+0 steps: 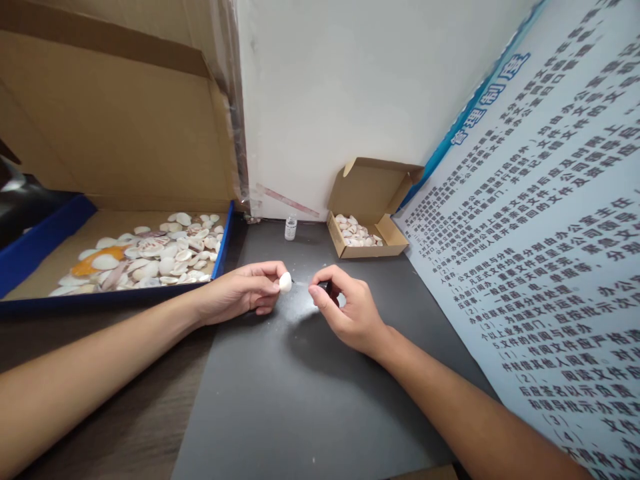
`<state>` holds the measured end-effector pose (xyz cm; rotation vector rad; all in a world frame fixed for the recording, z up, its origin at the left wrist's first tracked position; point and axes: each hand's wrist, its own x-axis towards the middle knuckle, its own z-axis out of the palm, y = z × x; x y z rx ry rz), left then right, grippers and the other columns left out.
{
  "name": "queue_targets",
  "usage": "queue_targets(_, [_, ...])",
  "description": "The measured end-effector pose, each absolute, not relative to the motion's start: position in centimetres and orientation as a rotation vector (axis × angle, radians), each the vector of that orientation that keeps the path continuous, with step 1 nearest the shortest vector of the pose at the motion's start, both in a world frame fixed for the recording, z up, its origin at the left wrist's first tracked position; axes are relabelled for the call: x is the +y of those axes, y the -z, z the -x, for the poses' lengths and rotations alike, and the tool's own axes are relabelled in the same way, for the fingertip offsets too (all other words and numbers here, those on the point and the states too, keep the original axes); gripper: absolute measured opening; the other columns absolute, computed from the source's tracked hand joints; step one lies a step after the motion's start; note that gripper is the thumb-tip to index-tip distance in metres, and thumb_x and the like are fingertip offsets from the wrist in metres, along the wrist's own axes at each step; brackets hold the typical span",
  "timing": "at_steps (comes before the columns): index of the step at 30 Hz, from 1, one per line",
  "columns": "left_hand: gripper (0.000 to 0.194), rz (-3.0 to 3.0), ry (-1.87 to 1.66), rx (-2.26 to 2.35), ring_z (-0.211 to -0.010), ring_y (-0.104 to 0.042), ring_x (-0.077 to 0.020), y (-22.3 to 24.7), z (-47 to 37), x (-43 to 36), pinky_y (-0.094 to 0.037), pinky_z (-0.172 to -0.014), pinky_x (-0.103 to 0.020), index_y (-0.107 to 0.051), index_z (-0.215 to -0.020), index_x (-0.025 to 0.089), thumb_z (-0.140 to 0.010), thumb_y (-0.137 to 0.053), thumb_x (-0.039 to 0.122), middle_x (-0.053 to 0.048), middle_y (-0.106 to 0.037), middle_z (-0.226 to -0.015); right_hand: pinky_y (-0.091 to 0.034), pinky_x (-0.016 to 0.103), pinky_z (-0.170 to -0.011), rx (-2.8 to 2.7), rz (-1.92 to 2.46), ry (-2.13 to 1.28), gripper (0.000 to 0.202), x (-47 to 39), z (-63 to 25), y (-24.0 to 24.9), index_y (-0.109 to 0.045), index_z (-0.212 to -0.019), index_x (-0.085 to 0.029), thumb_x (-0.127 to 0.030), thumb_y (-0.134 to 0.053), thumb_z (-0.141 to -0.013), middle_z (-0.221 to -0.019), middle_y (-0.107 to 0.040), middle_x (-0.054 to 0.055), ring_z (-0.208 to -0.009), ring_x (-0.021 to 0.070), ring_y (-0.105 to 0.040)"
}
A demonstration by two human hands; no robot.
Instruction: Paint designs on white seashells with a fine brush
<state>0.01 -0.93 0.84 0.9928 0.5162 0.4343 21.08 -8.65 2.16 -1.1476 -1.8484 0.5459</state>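
Observation:
Between its thumb and fingertips, my left hand (250,291) pinches a small white seashell (285,283) above the dark mat. My right hand (347,307), just to the right, is closed round a small black tool (325,287). Most of that tool is hidden by the fingers, so its exact kind cannot be made out. A thin dark tip shows close to the shell's right edge; whether it touches is unclear. Bright light and pale specks lie on the grey mat (310,393) below the hands.
A large open blue-edged cardboard box (223,240) of seashells stands at left. Behind the hands are a small glass vial (291,227) and a small open carton (370,251) of shells. A white wall panel (340,100) and a printed poster (525,233) bound the back and right.

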Motion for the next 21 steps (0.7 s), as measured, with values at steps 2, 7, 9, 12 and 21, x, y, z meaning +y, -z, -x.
queue_targets(2, [0.008, -0.993, -0.438, 0.515, -0.055, -0.037, -0.0078, -0.82, -0.01, -0.92, -0.035, -0.051, -0.02, -0.058, -0.08, 0.017, -0.08, -0.066, 0.015, 0.004, -0.045, -0.065, -0.04, 0.021, -0.054, -1.905, 1.128, -0.603, 0.013, -8.76, -21.18, -2.1, -0.057, -0.086, -0.02, -0.03, -0.053, -0.094, -0.066, -0.057, -0.002, -0.055, 0.0098, -0.049])
queue_targets(7, [0.007, -0.996, -0.441, 0.512, -0.055, -0.038, -0.0072, -0.81, -0.01, -0.94, -0.035, -0.051, -0.019, -0.058, -0.08, 0.017, -0.081, -0.065, 0.015, 0.003, -0.048, -0.069, -0.04, 0.021, -0.055, -1.942, 1.132, -0.656, 0.015, -8.7, -21.26, -1.95, -0.057, -0.088, -0.02, -0.03, -0.049, -0.096, -0.066, -0.057, -0.002, -0.056, 0.0103, -0.051])
queue_targets(9, [0.007, -0.991, -0.437, 0.508, -0.055, -0.037, -0.0072, -0.86, -0.02, -0.97, -0.035, -0.051, -0.019, -0.058, -0.08, 0.017, -0.081, -0.065, 0.015, 0.004, -0.046, -0.066, -0.039, 0.021, -0.054, -1.895, 1.145, -0.606, 0.014, -8.56, -21.21, -1.93, -0.056, -0.087, -0.02, -0.03, -0.051, -0.095, -0.065, -0.056, -0.002, -0.055, 0.0101, -0.05])
queue_targets(12, [0.007, -0.985, -0.432, 0.5, -0.054, -0.036, -0.0074, -0.9, -0.05, -0.98, -0.035, -0.051, -0.019, -0.059, -0.081, 0.017, -0.081, -0.065, 0.016, 0.004, -0.043, -0.063, -0.039, 0.021, -0.054, -1.823, 1.18, -0.534, 0.014, -8.43, -21.14, -1.97, -0.056, -0.086, -0.02, -0.03, -0.052, -0.095, -0.066, -0.056, -0.002, -0.054, 0.0099, -0.048])
queue_targets(21, [0.008, -1.0, -0.443, 0.513, -0.055, -0.037, -0.0075, -0.68, 0.01, -0.86, -0.036, -0.051, -0.019, -0.058, -0.081, 0.017, -0.08, -0.066, 0.016, 0.004, -0.046, -0.067, -0.038, 0.021, -0.054, -1.892, 1.141, -0.598, 0.015, -8.61, -21.21, -1.9, -0.056, -0.086, -0.02, -0.029, -0.05, -0.096, -0.065, -0.056, -0.002, -0.055, 0.0101, -0.049])
